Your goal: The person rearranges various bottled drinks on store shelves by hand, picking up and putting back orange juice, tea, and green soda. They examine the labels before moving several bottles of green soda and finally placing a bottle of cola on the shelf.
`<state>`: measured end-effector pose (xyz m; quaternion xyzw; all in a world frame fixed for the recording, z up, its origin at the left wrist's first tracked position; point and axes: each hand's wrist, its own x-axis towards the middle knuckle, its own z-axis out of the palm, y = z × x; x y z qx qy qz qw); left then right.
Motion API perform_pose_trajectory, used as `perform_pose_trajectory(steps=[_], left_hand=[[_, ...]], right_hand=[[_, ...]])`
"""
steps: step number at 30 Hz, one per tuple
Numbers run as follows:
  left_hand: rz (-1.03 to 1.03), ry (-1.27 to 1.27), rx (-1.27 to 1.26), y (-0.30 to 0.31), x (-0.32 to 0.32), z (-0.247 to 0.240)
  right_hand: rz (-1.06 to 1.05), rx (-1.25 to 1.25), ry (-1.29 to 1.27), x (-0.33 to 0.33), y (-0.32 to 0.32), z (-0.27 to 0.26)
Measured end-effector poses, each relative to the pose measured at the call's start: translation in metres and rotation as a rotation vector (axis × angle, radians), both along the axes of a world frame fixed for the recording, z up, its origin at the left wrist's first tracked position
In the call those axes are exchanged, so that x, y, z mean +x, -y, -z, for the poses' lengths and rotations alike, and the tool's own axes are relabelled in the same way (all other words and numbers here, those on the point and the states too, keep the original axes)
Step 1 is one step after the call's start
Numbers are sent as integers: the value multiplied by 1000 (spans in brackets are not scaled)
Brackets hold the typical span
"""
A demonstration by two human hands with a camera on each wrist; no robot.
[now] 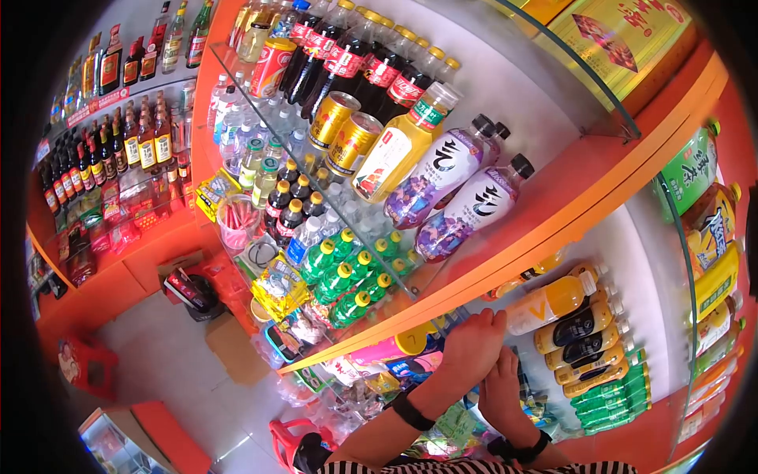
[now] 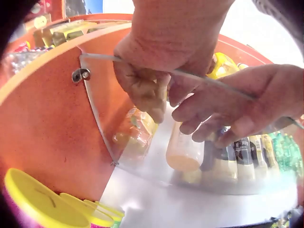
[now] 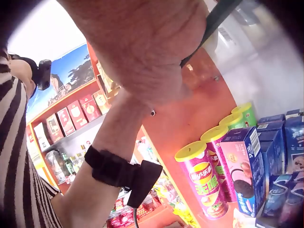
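My left hand [image 1: 472, 347] reaches to the front of a glass shelf [image 2: 213, 187], fingers bent downward beside an orange drink bottle [image 2: 137, 130] in the left wrist view. Close against it is my right hand [image 2: 237, 104], its loosely bent fingers overlapping a pale-orange bottle [image 2: 184, 154] seen through the glass. From the head view, an orange bottle with a V label [image 1: 549, 304] stands just beyond the fingertips. No held thing shows in either hand. In the right wrist view, the back of a hand [image 3: 147, 47] hides its own fingers.
Dark-labelled bottles [image 1: 580, 344] and green bottles [image 1: 612, 403] stand farther along this shelf. Above is an orange shelf edge [image 1: 505, 272], with purple-labelled bottles [image 1: 474, 209] behind it. Chip cans [image 3: 204, 183] and a pink box [image 3: 242, 166] sit below the hands. A metal bracket [image 2: 80, 75] supports the glass.
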<state>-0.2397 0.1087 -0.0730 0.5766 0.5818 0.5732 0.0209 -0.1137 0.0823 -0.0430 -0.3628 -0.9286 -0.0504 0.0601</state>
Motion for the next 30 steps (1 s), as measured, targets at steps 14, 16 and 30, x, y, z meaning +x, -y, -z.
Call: perform_pose_trajectory(steps=[14, 16, 30], left_hand=[[-9, -63, -49, 2, 1, -1], [-1, -70, -48, 2, 0, -2], [-36, -37, -34, 3, 1, -3]], right_hand=[[18, 11, -2, 5, 0, 2], [39, -4, -9, 5, 1, 2], [18, 58, 1, 4, 2, 1]])
